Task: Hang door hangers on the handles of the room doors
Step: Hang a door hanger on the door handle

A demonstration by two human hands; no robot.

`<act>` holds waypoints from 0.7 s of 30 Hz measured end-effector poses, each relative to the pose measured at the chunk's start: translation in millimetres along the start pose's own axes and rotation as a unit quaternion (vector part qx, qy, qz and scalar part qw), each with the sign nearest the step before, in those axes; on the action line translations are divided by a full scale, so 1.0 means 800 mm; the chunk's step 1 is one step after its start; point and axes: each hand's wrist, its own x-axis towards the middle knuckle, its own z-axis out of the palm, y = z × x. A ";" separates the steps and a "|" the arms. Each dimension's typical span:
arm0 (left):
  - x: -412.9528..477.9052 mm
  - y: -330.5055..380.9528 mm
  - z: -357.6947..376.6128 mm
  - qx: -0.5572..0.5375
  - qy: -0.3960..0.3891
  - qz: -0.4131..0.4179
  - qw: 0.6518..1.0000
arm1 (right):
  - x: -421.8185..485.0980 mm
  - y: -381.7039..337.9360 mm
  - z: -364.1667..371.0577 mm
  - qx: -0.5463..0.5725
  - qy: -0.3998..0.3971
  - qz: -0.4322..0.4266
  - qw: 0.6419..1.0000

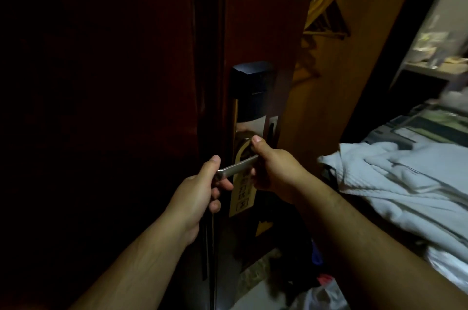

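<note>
Head view: both bare forearms reach forward from the near edge toward the dark wooden door (253, 18). The left arm comes up from the near left. Its left hand (200, 188) grips the free end of the silver door handle (236, 167), thumb lying on top and fingers curled underneath.

The right arm comes in from the near right. Its right hand (274, 170) is at the lever's inner end, close to the lock plate (253, 92), with its thumb raised and its fingers curled. It pinches the top of the yellowish door hanger (240, 195).

The hanger's loop sits around the handle near its base, and the printed card hangs straight down below the lever, between the two hands.

To the right, near, lies a pile of white towels (405, 183). Farther off, upper right, wooden clothes hangers (326, 18) hang, and a cluttered desk (430, 67) stands far right, blurred.
</note>
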 end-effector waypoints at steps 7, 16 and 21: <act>-0.025 -0.005 -0.004 0.039 -0.060 0.011 0.997 | -0.043 0.011 0.011 0.001 0.083 -0.001 0.997; -0.082 -0.016 0.000 0.053 -0.111 0.015 0.992 | -0.122 0.030 0.017 0.008 0.129 -0.021 0.991; -0.113 -0.026 0.000 0.073 -0.111 0.008 0.991 | -0.159 0.046 0.014 0.025 0.140 -0.027 0.989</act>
